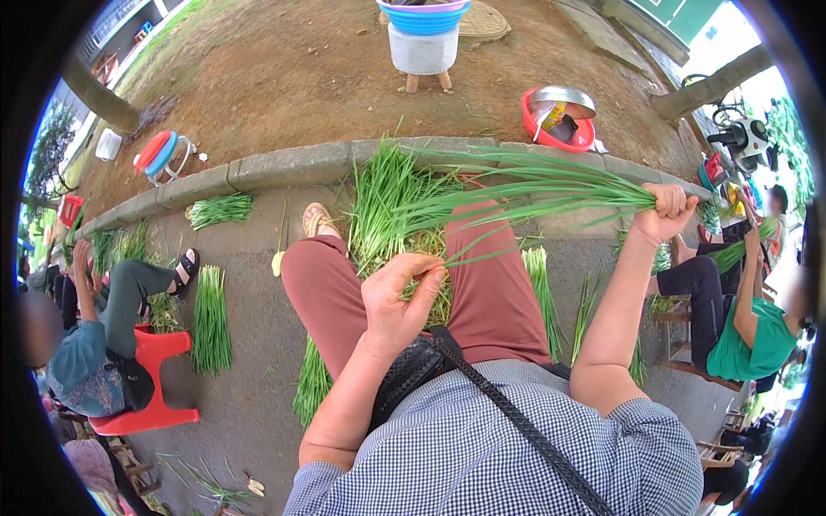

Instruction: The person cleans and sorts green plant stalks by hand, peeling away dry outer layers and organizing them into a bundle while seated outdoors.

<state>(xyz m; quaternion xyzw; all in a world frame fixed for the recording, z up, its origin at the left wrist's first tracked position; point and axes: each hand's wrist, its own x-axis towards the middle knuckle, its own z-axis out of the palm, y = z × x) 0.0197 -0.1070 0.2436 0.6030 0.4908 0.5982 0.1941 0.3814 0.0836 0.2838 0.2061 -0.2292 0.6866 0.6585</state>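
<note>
My right hand (667, 215), raised at the right, is closed in a fist round one end of a bunch of long green garlic chives (551, 191). Their leaves fan out leftward over my knees. Lower and nearer my middle, my left hand (397, 297) pinches a thin leaf (482, 247) that stretches toward the bunch. Beyond my knees a loose heap of chives (391, 193) lies on the pavement, with yellowish trimmings (439, 297) between my legs. Neater bundles rest beside my right thigh (539, 288) and by my left thigh (311, 378).
A stone curb (292, 163) runs across ahead, with bare soil behind it. On the soil stand a red basin (559, 142) with a metal lid and a blue basin (423, 19) on a white stool. People sit at both sides, one on a red chair (159, 387), near another chive bundle (211, 320).
</note>
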